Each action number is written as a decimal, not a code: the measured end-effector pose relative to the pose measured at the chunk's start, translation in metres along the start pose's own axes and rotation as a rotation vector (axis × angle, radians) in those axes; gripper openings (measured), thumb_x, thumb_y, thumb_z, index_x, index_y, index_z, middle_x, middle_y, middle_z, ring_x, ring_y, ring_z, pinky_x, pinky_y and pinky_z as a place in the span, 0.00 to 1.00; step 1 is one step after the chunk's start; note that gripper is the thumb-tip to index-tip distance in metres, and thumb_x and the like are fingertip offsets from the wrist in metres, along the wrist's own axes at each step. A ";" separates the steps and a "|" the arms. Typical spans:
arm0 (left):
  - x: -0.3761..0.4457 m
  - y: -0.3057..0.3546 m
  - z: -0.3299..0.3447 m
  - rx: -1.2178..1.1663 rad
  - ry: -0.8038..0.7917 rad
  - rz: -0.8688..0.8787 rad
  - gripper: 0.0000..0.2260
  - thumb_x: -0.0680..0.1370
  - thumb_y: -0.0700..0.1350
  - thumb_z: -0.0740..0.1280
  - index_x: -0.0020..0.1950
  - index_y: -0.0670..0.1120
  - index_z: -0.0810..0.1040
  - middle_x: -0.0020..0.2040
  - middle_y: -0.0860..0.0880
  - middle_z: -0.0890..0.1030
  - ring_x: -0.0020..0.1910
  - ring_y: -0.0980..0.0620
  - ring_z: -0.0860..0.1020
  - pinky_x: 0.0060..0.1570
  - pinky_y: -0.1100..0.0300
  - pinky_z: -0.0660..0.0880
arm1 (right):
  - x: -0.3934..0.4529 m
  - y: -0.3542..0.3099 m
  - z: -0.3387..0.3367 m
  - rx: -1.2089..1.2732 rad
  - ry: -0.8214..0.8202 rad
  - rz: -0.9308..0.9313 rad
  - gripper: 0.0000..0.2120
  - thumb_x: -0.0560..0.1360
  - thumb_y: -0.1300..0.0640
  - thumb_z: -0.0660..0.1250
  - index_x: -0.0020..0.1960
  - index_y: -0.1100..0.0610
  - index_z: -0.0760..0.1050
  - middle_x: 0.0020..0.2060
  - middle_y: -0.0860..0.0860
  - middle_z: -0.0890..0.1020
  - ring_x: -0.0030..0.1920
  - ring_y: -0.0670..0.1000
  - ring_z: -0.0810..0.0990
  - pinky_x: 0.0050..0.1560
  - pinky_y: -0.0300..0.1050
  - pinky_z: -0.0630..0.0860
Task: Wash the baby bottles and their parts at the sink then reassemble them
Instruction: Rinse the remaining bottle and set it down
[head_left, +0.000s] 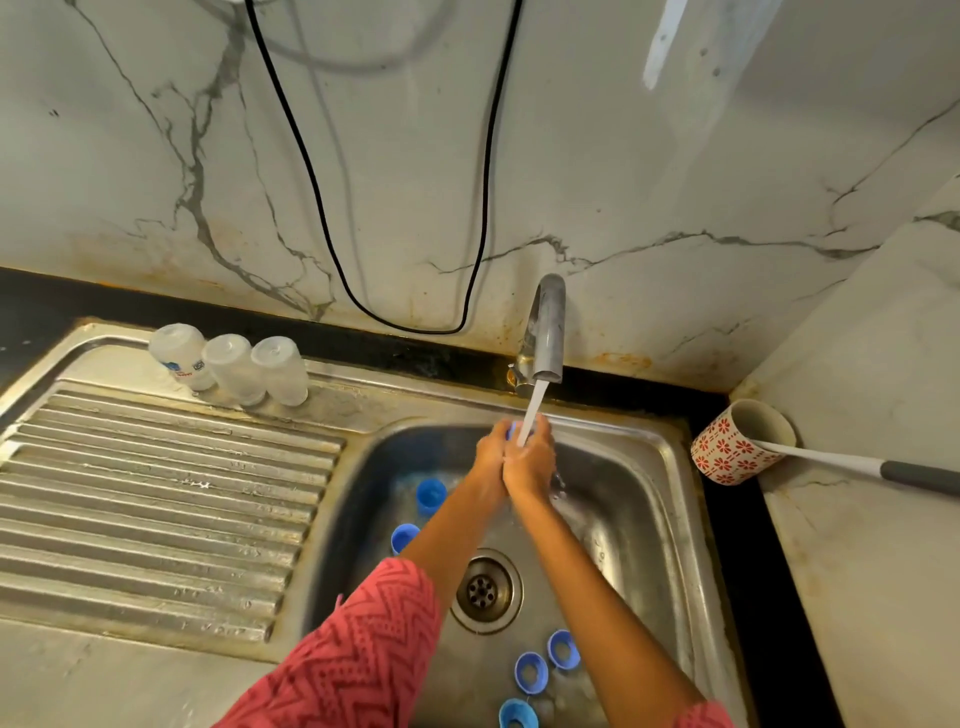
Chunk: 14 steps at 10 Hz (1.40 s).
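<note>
Head view: both hands meet under the tap (546, 332), water stream (531, 415) running onto them. Left hand (493, 449) and right hand (531, 457) are pressed together, fingers curled round a small blue part (513, 429); only a sliver of it shows between the fingertips, so can't tell which part it is.

Sink basin (639, 499) holds more blue pieces: one blue cap (431, 496) lying near the left forearm, a second blue cap (403, 537) just below it, partly behind the arm. Three blue rings (531, 673) sit clustered near the front of the basin, below the drain (484, 590).

Three clear bottles (232, 366) stand upside down in a row, touching or nearly so, at the back edge of the ribbed drainboard (156, 499).

Right of the sink, a red-patterned cup (735, 452) lies tipped on the counter with a white brush handle (841, 460) sticking out of it. Black cable (332, 218) hangs down the marble wall.
</note>
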<state>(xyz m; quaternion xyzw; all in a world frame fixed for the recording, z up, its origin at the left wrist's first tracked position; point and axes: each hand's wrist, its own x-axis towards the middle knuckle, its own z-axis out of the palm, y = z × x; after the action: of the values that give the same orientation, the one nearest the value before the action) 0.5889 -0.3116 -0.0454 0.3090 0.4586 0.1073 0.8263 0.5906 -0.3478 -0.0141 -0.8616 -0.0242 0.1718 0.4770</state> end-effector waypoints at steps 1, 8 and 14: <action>-0.041 0.021 0.012 -0.026 -0.026 0.115 0.14 0.80 0.46 0.57 0.39 0.45 0.77 0.34 0.47 0.78 0.39 0.49 0.77 0.43 0.58 0.76 | 0.000 -0.011 -0.008 -0.021 -0.093 -0.009 0.17 0.79 0.49 0.60 0.64 0.57 0.69 0.57 0.58 0.76 0.59 0.59 0.75 0.60 0.53 0.72; -0.040 0.080 0.005 0.585 0.152 0.371 0.12 0.80 0.47 0.62 0.47 0.39 0.78 0.45 0.40 0.80 0.48 0.43 0.78 0.50 0.52 0.74 | -0.017 0.006 -0.048 0.042 -0.386 -0.255 0.19 0.74 0.64 0.68 0.63 0.55 0.70 0.49 0.49 0.75 0.49 0.49 0.76 0.38 0.32 0.73; -0.007 0.075 0.012 0.444 -0.020 0.268 0.08 0.81 0.43 0.61 0.51 0.39 0.74 0.37 0.45 0.78 0.30 0.53 0.79 0.35 0.59 0.77 | 0.003 0.055 -0.047 0.002 -0.530 -0.277 0.20 0.67 0.70 0.73 0.55 0.56 0.73 0.50 0.51 0.78 0.51 0.49 0.76 0.47 0.29 0.73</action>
<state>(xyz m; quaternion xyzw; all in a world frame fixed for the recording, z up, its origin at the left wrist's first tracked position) 0.6028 -0.2608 0.0091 0.5419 0.4177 0.1097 0.7210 0.6021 -0.4151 -0.0378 -0.7748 -0.2648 0.3241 0.4739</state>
